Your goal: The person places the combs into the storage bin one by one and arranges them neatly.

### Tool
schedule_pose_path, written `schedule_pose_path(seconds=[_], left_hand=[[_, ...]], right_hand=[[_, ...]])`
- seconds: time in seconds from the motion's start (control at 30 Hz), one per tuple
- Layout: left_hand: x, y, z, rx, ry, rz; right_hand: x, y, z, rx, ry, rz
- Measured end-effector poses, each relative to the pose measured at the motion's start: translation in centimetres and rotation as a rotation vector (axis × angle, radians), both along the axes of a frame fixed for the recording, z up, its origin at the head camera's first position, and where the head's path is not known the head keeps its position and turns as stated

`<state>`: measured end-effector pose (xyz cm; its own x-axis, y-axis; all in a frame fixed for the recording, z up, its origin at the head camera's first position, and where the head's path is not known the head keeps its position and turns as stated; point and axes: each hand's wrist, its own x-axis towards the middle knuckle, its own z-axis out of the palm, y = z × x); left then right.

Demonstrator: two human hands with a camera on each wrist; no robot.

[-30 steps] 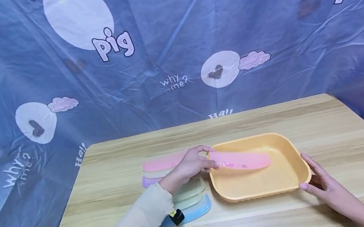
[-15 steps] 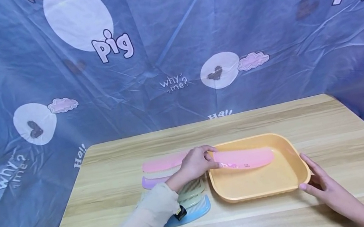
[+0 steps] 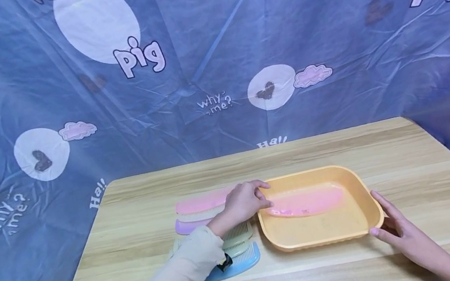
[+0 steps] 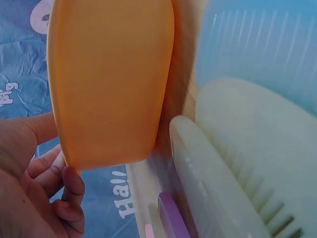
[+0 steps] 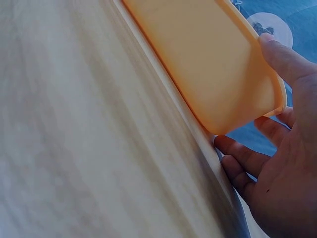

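Observation:
A pink comb [image 3: 310, 202] lies flat on the bottom of the yellow-orange plastic tray [image 3: 322, 231]. My left hand [image 3: 241, 202] is at the tray's left rim, thumb and forefinger apart, just off the comb's end. In the left wrist view, the fingers of that hand [image 4: 37, 183] are beside the tray wall [image 4: 114, 84]. My right hand [image 3: 398, 228] holds the tray's near right corner. The right wrist view shows its thumb on the rim and fingers [image 5: 242, 153] against the outer side.
Left of the tray, partly under my left arm, several combs lie in a column: a pink comb [image 3: 200, 202], a purple comb [image 3: 187, 226], pale green combs [image 3: 241, 231] and a blue comb [image 3: 246, 260]. A blue printed cloth [image 3: 211, 62] hangs behind the wooden table [image 3: 135, 196].
The pink comb, pinched by my left hand earlier, has moved slightly right and down onto the tray bottom, and the fingers have let go. My right hand has stayed at the corner.

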<state>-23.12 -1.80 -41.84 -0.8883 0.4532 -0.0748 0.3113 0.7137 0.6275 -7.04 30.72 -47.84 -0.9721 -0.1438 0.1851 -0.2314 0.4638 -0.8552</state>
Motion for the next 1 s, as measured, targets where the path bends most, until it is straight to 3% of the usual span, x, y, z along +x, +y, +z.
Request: schedule_pose_path(seconds=[0.5,0.7,1.0], left_hand=[[0.4,-1.1,0.6,0.083,-0.016,-0.014],[0.0,-2.1,1.2,0.153,-0.053,-0.008],[-0.9,-4.2,1.2,0.22,-0.04,-0.042]], right_hand=[[-0.1,-0.1,0.0,0.01,0.004,-0.006],[-0.1,0.0,0.2,0.02,0.018,-0.006],[-0.1,0.0,-0.1,0.004,0.03,-0.004]])
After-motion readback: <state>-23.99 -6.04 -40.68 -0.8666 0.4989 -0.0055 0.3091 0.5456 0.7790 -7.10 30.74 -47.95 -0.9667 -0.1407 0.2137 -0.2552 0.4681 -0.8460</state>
